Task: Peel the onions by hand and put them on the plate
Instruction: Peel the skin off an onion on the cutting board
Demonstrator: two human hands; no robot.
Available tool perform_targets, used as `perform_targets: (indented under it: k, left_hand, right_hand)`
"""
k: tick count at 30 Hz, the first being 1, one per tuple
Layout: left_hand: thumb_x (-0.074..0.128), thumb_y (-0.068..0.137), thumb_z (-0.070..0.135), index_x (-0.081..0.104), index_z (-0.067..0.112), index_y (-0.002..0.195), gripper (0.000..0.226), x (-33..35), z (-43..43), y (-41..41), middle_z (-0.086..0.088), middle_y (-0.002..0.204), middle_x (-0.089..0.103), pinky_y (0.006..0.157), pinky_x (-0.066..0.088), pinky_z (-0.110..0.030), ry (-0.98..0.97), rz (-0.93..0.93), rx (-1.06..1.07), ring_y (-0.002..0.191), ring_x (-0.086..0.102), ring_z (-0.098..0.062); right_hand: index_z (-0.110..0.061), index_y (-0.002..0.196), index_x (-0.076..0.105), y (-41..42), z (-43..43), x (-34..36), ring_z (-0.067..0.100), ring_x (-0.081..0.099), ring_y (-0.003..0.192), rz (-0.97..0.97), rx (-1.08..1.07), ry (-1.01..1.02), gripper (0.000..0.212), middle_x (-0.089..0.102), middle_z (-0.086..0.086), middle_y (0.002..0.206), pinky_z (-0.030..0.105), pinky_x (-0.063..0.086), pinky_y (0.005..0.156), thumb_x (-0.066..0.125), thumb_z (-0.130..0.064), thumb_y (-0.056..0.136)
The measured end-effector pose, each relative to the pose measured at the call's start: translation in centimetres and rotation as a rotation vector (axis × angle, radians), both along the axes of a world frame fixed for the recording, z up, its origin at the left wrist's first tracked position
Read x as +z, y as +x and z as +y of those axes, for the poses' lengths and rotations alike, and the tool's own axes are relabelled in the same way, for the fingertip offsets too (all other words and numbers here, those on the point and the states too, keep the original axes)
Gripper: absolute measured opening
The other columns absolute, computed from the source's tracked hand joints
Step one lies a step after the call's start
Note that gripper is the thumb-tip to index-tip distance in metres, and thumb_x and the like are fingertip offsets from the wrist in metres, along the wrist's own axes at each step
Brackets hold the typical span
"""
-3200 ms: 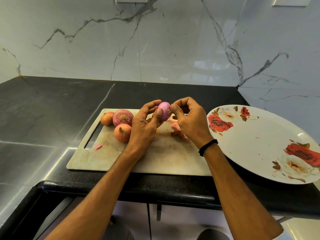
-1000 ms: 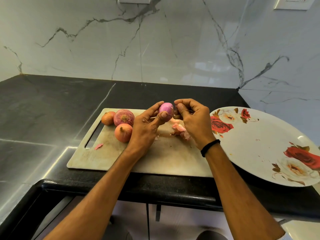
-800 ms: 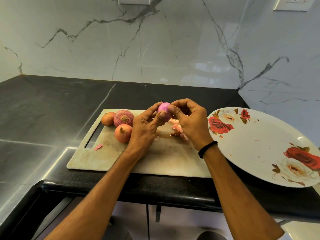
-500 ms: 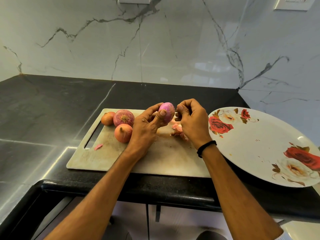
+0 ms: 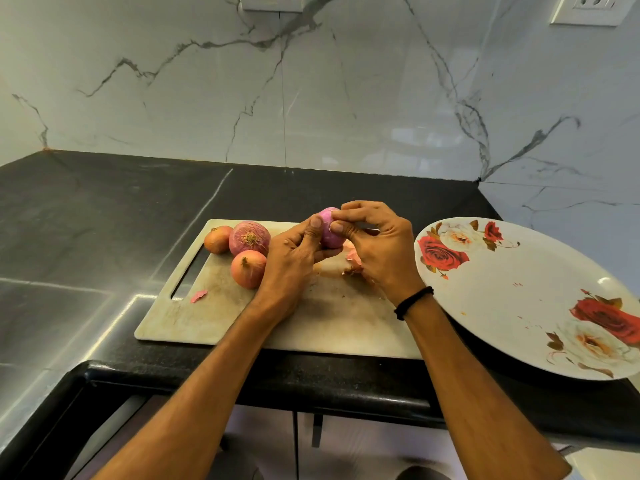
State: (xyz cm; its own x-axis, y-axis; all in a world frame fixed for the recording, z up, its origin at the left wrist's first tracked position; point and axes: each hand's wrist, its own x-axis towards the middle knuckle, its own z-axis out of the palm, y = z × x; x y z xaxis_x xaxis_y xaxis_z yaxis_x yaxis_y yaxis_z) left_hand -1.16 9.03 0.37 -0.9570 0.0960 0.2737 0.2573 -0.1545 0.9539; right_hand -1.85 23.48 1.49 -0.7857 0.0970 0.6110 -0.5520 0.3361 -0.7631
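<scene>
A small, shiny pink onion (image 5: 329, 233) is held above the cutting board (image 5: 214, 313). My left hand (image 5: 292, 258) grips it from the left and below. My right hand (image 5: 379, 244) pinches at its top right with thumb and fingertips. Three unpeeled onions lie on the board's far left: a small orange one (image 5: 216, 239), a larger reddish one (image 5: 250, 237) and an orange one (image 5: 247, 268) in front. Loose peel scraps (image 5: 351, 259) lie under my right hand. The white rose-patterned plate (image 5: 519, 292) sits to the right with nothing on it.
A small pink peel scrap (image 5: 198, 296) lies near the board's handle slot. The board and plate sit on a black counter (image 5: 86, 237) with its front edge close to me. A marble wall rises behind, with sockets high up.
My hands have turned the pink onion slightly and my right fingers have come back onto its top. Board, plate and the three other onions have not moved.
</scene>
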Motion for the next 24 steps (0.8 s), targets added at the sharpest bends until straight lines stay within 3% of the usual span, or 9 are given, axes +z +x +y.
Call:
perform_targets:
  k: [4,8,13,17,21,24]
  left_hand:
    - [0.049,0.099,0.031,0.061,0.002,0.132,0.045,-0.06,0.0,0.04,-0.011,0.113,0.073,0.084,0.059,-0.029,-0.026,0.017,-0.007,0.101,0.073,-0.024]
    - [0.048,0.104,0.022,0.06,0.003,0.133,0.037,-0.17,0.01,-0.11,-0.012,0.116,0.072,0.088,0.059,-0.034,-0.057,0.029,-0.014,0.103,0.072,-0.026]
    - [0.047,0.104,0.025,0.061,0.005,0.132,0.038,-0.09,0.02,-0.08,-0.012,0.115,0.072,0.088,0.059,-0.031,-0.096,0.032,-0.025,0.102,0.072,-0.025]
    - [0.043,0.106,0.03,0.061,0.005,0.132,0.04,-0.28,-0.14,-0.33,-0.012,0.116,0.071,0.093,0.057,-0.039,-0.115,0.027,-0.024,0.104,0.072,-0.026]
    - [0.041,0.106,0.032,0.062,0.007,0.131,0.041,-0.47,-0.17,-0.48,-0.011,0.116,0.071,0.093,0.057,-0.038,-0.118,0.011,-0.003,0.105,0.071,-0.025]
    - [0.038,0.106,0.036,0.063,0.007,0.127,0.043,-0.4,-0.15,-0.46,-0.012,0.111,0.072,0.09,0.059,-0.035,-0.062,-0.046,0.021,0.101,0.072,-0.026]
  right_hand:
    - [-0.018,0.095,0.073,-0.04,-0.07,-0.04,0.013,0.065,0.09,0.019,-0.096,0.026,0.01,0.068,-0.001,0.094,0.019,0.056,0.077,0.074,-0.022,0.086]
    - [-0.01,0.097,0.069,-0.08,-0.29,-0.22,0.009,0.06,0.082,-0.03,-0.186,0.114,0.013,0.066,0.001,0.091,0.005,0.048,0.068,0.066,-0.022,0.093]
    - [-0.008,0.102,0.067,-0.07,-0.15,-0.19,0.003,0.059,0.076,-0.121,-0.189,0.089,0.015,0.063,-0.005,0.087,0.002,0.047,0.065,0.06,-0.02,0.098]
    - [-0.01,0.103,0.066,-0.11,-0.2,-0.19,0.008,0.062,0.079,-0.185,-0.161,0.047,0.016,0.062,-0.009,0.086,0.007,0.051,0.066,0.058,-0.023,0.098]
    - [-0.011,0.103,0.065,0.1,-0.35,-0.13,0.01,0.065,0.079,-0.242,-0.113,-0.007,0.017,0.063,-0.007,0.085,0.011,0.054,0.066,0.056,-0.024,0.099]
    - [-0.01,0.103,0.063,0.32,-0.29,0.28,0.01,0.067,0.072,-0.303,-0.038,-0.227,0.019,0.066,-0.003,0.078,0.022,0.059,0.069,0.05,-0.024,0.101]
